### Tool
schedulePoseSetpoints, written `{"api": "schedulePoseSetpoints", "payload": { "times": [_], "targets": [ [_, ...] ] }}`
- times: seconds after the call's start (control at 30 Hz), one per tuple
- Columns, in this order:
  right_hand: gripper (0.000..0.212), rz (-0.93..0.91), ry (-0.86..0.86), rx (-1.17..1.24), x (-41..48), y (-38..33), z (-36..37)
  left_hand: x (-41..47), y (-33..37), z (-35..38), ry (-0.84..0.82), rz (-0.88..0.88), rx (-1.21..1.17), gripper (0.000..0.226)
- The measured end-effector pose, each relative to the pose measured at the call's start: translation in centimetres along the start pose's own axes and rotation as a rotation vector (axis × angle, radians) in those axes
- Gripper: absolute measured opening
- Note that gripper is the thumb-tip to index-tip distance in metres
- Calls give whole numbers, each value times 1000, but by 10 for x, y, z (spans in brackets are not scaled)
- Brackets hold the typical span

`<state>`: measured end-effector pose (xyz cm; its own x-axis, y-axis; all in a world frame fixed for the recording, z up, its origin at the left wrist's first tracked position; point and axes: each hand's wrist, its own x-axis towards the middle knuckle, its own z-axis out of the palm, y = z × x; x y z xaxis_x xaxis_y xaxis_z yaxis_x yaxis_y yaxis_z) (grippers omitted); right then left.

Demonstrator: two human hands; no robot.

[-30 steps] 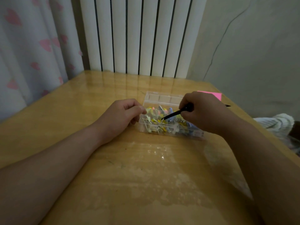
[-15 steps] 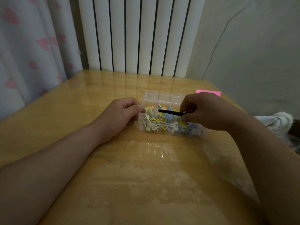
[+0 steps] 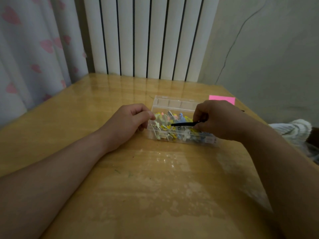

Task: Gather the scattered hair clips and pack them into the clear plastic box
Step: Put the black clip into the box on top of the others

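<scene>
right hand (image 3: 219, 119) fingers (image 3: 200, 115) pinch a black hair clip (image 3: 184, 124) over the clear plastic box (image 3: 174, 102), left hand (image 3: 127, 121) grips its 9 o'clock end.

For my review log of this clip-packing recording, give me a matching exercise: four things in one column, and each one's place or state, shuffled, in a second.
1 left hand
2 right hand
3 clear plastic box
4 pink note

A lies behind the right hand
B pinches a black clip
C holds the box's left end
D open, with coloured clips inside

Pairs: 1-C, 2-B, 3-D, 4-A
</scene>
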<state>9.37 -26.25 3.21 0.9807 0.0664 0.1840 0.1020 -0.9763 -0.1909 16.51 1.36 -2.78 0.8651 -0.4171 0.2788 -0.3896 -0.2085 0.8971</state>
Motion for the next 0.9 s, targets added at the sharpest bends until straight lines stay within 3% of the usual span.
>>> {"api": "schedulePoseSetpoints", "payload": {
  "times": [0.67, 0.77, 0.9],
  "targets": [
    [22, 68, -4, 33, 2, 9, 6, -1, 1, 1, 12, -16, 1, 21],
    [26, 96, 181, 159, 7, 16, 8, -1, 3, 0, 52, -18, 7, 14],
    [30, 288, 520, 322, 12, 38, 14, -1, 12, -4, 206, -39, -35, 12]
  ]
}}
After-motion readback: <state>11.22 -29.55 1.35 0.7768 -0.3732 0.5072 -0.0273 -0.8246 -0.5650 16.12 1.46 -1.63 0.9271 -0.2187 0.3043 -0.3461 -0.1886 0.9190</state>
